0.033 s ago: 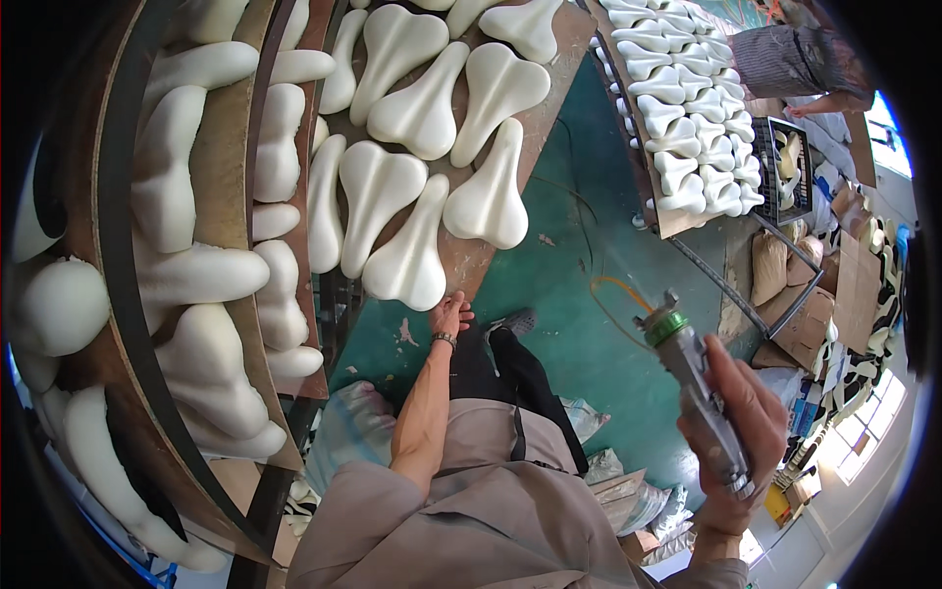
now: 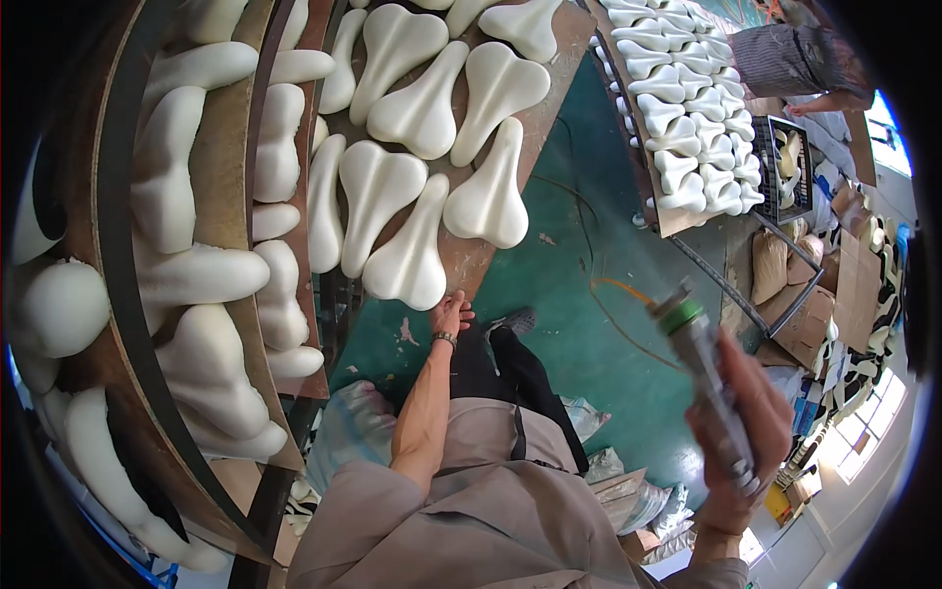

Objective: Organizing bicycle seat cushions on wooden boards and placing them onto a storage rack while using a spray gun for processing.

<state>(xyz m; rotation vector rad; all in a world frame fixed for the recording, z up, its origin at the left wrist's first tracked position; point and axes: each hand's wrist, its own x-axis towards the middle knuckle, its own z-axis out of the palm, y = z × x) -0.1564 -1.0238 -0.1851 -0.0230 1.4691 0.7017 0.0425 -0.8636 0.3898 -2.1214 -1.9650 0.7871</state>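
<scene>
My right hand (image 2: 741, 417) is wrapped round a grey metal spray gun (image 2: 708, 378) with a green ring, held off to the right of my body. A thin orange hose (image 2: 628, 287) shows beside its front end. Hand and gun are slightly blurred. My left hand (image 2: 450, 316) has its fingers curled at the near end of a brown board (image 2: 474, 260). On that board lie several white foam bicycle saddle pads (image 2: 407, 257), turned alternate ways. The nearest pad lies just above my left fingertips.
Shelves (image 2: 221, 167) with more white saddle pads rise on the left. Another board of pads (image 2: 677, 133) stands on a metal frame (image 2: 731, 275) at the far right, near a person (image 2: 795, 61) and a black crate (image 2: 782, 169). A hose (image 2: 589, 221) crosses the green floor; sacks (image 2: 355, 437) lie below.
My right hand and the spray gun have shifted a little to the right, and the gun's front end has swung the same way. My left hand and the pads stay put.
</scene>
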